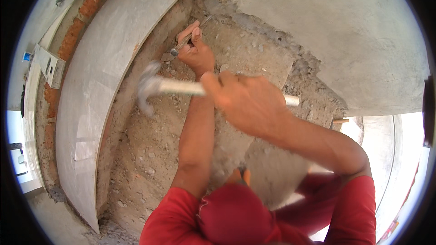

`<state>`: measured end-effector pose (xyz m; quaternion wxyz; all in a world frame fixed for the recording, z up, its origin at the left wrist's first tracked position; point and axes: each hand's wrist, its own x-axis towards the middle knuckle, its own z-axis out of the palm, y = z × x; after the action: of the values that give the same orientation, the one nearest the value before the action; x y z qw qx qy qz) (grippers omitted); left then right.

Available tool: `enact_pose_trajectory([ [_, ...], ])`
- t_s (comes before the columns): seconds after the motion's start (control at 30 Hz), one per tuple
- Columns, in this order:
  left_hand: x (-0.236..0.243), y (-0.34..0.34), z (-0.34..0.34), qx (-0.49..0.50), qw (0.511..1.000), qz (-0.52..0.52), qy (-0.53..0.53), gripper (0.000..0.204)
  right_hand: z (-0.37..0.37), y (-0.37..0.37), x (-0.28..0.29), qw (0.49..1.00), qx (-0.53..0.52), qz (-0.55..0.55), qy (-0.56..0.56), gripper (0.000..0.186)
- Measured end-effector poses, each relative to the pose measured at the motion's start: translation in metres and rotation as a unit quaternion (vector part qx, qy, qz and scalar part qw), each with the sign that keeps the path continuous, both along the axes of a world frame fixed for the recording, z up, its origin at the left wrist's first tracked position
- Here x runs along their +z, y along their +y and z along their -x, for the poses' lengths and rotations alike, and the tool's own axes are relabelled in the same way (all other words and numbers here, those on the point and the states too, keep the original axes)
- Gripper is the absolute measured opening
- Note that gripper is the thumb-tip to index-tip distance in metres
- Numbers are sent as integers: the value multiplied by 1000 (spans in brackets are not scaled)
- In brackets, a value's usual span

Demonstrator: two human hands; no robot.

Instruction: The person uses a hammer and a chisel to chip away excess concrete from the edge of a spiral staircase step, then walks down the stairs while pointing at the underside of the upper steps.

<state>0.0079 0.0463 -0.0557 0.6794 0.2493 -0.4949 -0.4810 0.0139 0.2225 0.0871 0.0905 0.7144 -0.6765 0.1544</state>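
Chisel [188, 40], thin dark metal rod, tilted, tip down in the rubble near the upper middle of the broken floor patch, just beside the edge of the pale slab. Left hand [196, 52] clenched around chisel shaft, fingers wrapped, thumb up along it. Hammer [156, 86] with pale handle lies roughly horizontal below the chisel hand, metal head at left end, blurred, apart from chisel top. Right hand [247, 102] gripping hammer handle mid-length, fist closed; handle butt sticks out past the hand to the right. Both forearms bare, red sleeves [177, 213] at lower edge.

Around: chipped-out floor [145, 154], sandy mortar and small stones, loose debris. Left of it a long pale grey tile slab [100, 77] running from top to lower left, curved by the lens. Beyond slab a strip of exposed red brick [72, 36]. Smooth grey cement surface [327, 31] at upper right, ragged broken edge bordering the rubble. Small white-and-metal object [49, 66] at far left edge, too small to tell what.
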Motion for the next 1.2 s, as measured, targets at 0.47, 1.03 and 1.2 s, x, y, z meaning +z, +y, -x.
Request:
enact_pose_trajectory([
  [0.47,-6,-5,11,6,999,51,-11,7,14,1,0,996,-20,-87,15,10],
  [1.03,2,-15,10,54,985,120,-112,12,2,2,7,998,-19,21,-58,14],
  [1.2,-6,-12,7,51,979,113,-163,12,3,0,9,991,-81,4,-110,14],
])
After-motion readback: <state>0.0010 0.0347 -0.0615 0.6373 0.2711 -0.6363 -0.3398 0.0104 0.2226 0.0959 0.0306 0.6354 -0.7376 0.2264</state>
